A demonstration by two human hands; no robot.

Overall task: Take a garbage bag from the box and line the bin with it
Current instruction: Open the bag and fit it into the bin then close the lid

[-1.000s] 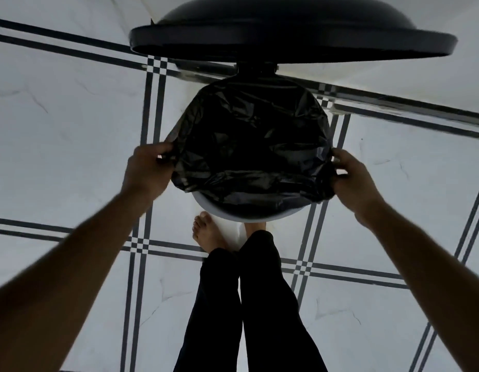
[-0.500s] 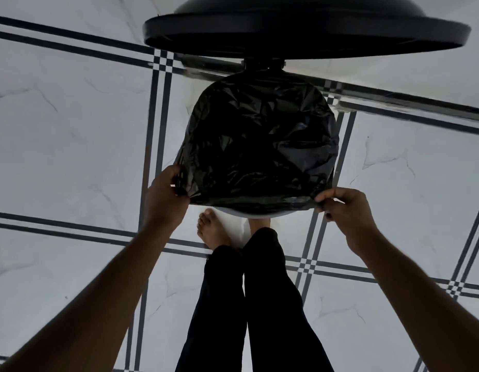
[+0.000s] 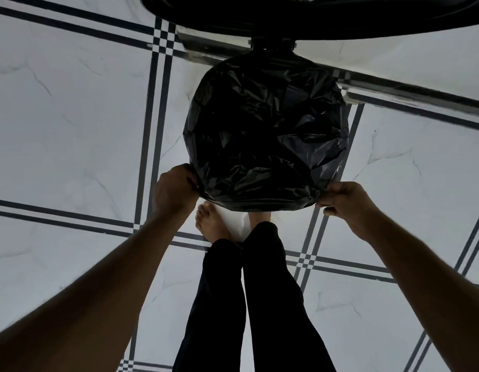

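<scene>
A black garbage bag [image 3: 265, 135] is spread over the round mouth of the bin and folded over its rim. A sliver of the bin's white wall [image 3: 237, 224] shows below the bag's near edge. The bin's black lid [image 3: 326, 14] stands raised at the top of the view. My left hand [image 3: 174, 190] pinches the bag's edge at the near left of the rim. My right hand [image 3: 345, 202] pinches it at the near right. The box is not in view.
White marble floor tiles with dark double lines [image 3: 157, 103] surround the bin. My bare feet [image 3: 210, 224] and dark trouser legs [image 3: 241, 304] stand right against the bin's near side. A dark strip along a wall base [image 3: 420, 89] runs behind the bin.
Both hands slid from the bin's sides down to its near edge, pulling the bag's rim over the white lip. The white rim is now almost wholly covered.
</scene>
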